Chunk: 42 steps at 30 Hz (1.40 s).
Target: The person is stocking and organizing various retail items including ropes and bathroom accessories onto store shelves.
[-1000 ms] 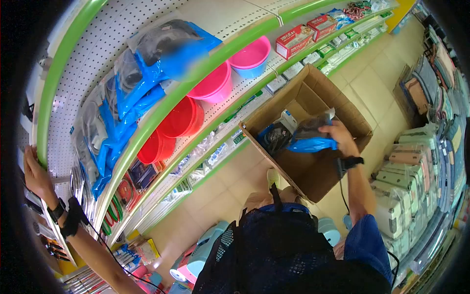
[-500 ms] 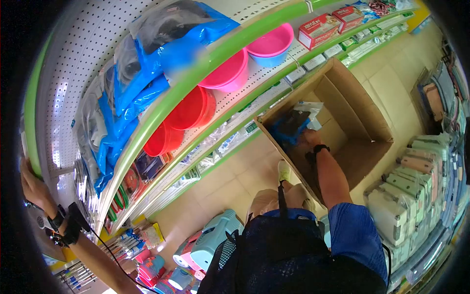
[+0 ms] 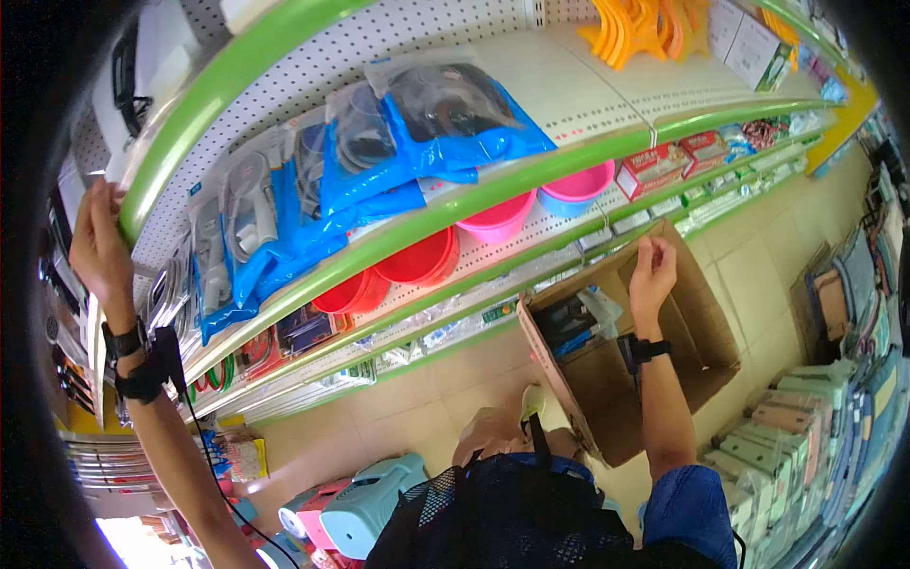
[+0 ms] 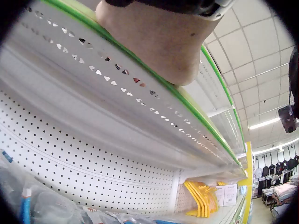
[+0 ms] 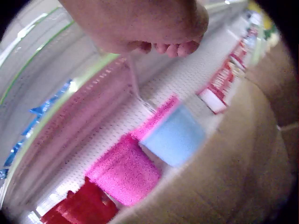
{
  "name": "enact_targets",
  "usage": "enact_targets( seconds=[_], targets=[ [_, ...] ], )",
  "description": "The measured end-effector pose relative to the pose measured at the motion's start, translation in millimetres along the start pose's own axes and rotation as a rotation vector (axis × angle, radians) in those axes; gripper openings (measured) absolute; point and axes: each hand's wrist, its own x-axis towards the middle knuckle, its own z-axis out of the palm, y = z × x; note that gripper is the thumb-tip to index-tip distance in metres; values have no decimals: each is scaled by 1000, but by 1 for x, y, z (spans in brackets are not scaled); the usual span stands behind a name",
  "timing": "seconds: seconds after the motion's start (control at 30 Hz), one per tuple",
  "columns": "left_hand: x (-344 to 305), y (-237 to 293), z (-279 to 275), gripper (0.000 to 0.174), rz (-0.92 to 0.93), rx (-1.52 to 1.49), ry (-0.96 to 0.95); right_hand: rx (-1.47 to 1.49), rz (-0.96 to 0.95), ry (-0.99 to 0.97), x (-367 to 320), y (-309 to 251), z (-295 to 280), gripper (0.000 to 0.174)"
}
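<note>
The left hand rests at the green-edged shelf on the far left; in the left wrist view its heel lies on the shelf edge. Above the cardboard box is the right hand, raised with fingers loosely bent and nothing visible in them. The right wrist view shows the hand over the box flap. A dark package with blue and clear wrap lies inside the box. Several blue-and-clear bags lie on the shelf to the left.
Red and pink tubs and red boxes stand on the shelf below. Yellow items sit on the upper shelf. Packed cases are stacked at the right, and pet carriers stand on the floor.
The right hand has let go of the package and come up out of the box. The head view has shifted, so more of the upper shelf shows. The left hand stays at the shelf edge.
</note>
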Motion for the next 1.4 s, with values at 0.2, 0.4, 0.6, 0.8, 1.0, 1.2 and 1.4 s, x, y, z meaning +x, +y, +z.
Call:
enact_targets(
  seconds=[0.2,0.4,0.6,0.8,1.0,1.2,1.4],
  targets=[
    [-8,43,2,34,-38,17,7,149,-385,-300,66,-166,75,27],
    [-11,70,0,30,34,21,42,-488,-542,-545,105,-215,159,32],
    [-11,77,-3,29,45,23,73,-397,-103,-833,147,-207,213,24],
    [-12,75,0,34,13,1,50,-243,328,-973,152,-237,209,20],
    [-12,80,-2,29,15,22,86,-334,209,-960,155,-218,224,25],
    [-12,77,-1,28,3,25,81,72,381,-788,160,-207,232,20],
    [-12,76,-1,29,32,33,72,429,822,-930,145,-224,217,20]
  ],
)
